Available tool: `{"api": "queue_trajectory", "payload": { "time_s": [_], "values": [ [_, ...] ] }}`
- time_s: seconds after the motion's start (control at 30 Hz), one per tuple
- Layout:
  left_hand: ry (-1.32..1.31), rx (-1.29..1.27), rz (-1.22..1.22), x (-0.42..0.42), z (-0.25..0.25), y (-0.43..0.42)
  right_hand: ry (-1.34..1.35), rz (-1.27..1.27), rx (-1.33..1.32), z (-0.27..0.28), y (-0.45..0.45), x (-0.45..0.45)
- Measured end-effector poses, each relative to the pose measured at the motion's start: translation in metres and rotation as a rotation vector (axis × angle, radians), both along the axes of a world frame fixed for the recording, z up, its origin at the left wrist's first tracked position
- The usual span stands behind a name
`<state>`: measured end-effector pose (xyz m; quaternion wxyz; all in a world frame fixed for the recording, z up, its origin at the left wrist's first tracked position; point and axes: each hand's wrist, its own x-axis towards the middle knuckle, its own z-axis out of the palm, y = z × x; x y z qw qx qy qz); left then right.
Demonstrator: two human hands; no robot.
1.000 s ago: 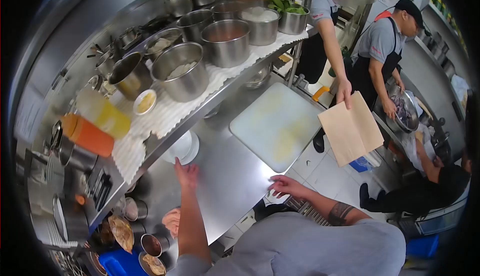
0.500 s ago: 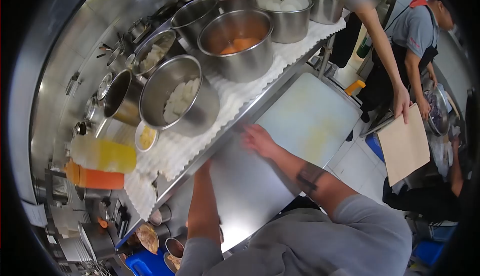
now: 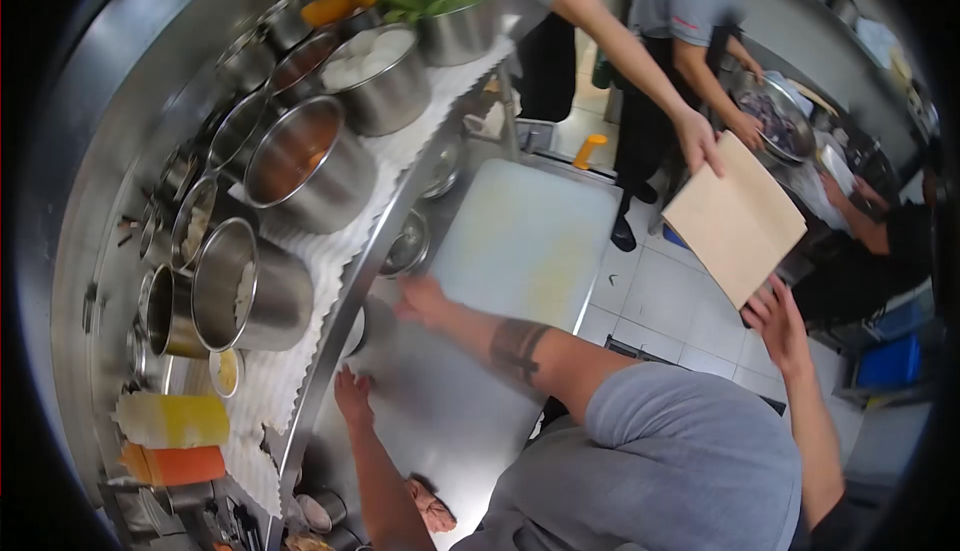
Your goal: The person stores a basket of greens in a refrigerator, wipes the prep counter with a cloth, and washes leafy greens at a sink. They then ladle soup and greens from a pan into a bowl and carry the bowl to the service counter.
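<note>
My left hand (image 3: 353, 396) is at the shelf's front edge over the steel counter (image 3: 430, 391); its fingers are apart and hold nothing visible. My right hand (image 3: 422, 301) is over the counter beside the near left corner of the white cutting board (image 3: 515, 236). Motion blurs its fingers, so its grip is unclear. Metal bowls (image 3: 408, 243) sit under the shelf beyond my right hand. Near my left forearm lies a reddish-brown piece of food (image 3: 430, 506), possibly meat.
Steel pots (image 3: 275, 296) line the towel-covered shelf (image 3: 330, 261), with yellow (image 3: 185, 419) and orange bottles (image 3: 180, 463). Stacked brown sheets (image 3: 735, 216) are held by a co-worker's hand (image 3: 697, 139); another person's hand (image 3: 778, 321) is at their lower edge. A co-worker handles a metal bowl (image 3: 780, 121).
The view has swung right. My left hand, earlier mostly hidden by the shelf edge, now shows. Another person's hand has come from the lower right to the brown sheets.
</note>
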<state>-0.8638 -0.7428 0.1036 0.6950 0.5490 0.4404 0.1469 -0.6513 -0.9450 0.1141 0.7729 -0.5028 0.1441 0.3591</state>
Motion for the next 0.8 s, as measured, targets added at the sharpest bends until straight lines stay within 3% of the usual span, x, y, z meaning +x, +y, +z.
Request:
{"api": "queue_trajectory", "payload": {
  "time_s": [0.03,0.1,0.17,0.23,0.37,0.47,0.53,0.57,0.63,0.7,0.77,0.8],
  "values": [
    [-0.017,0.139,0.015,-0.021,-0.003,-0.020,0.099,0.027,0.168,0.009,-0.014,-0.029],
    [-0.164,0.241,-0.120,-0.064,0.003,-0.077,-0.092,0.145,0.424,0.007,-0.056,-0.096],
    [-0.186,0.320,-0.303,-0.109,-0.022,-0.114,-0.040,0.419,0.393,-0.013,-0.092,-0.144],
    [-0.088,0.266,-0.361,-0.142,-0.013,-0.168,0.102,0.594,0.209,-0.018,-0.136,-0.192],
    [-0.219,0.161,-0.479,-0.183,-0.020,-0.224,0.136,0.930,-0.076,-0.019,-0.238,-0.254],
    [-0.209,0.247,-0.616,-0.194,-0.005,-0.250,0.087,0.836,-0.200,-0.051,-0.310,-0.282],
    [-0.233,0.584,-0.773,-0.200,0.007,-0.249,0.130,0.760,-0.284,-0.066,-0.353,-0.300],
    [-0.216,0.574,-0.745,-0.210,0.010,-0.250,0.159,0.678,-0.329,-0.070,-0.375,-0.308],
    [-0.265,0.614,-0.668,-0.214,0.020,-0.247,0.208,0.398,-0.485,-0.133,-0.420,-0.327],
    [-0.168,0.594,-0.611,-0.230,0.020,-0.246,-0.969,1.335,-1.252,-0.157,-0.472,-0.321],
    [-0.067,0.562,-0.569,-0.234,0.021,-0.259,-0.479,0.922,-1.310,-0.204,-0.517,-0.331],
    [-0.102,0.482,-0.529,-0.231,0.023,-0.272,-0.253,0.584,-1.280,-0.210,-0.527,-0.333]
  ]
}}
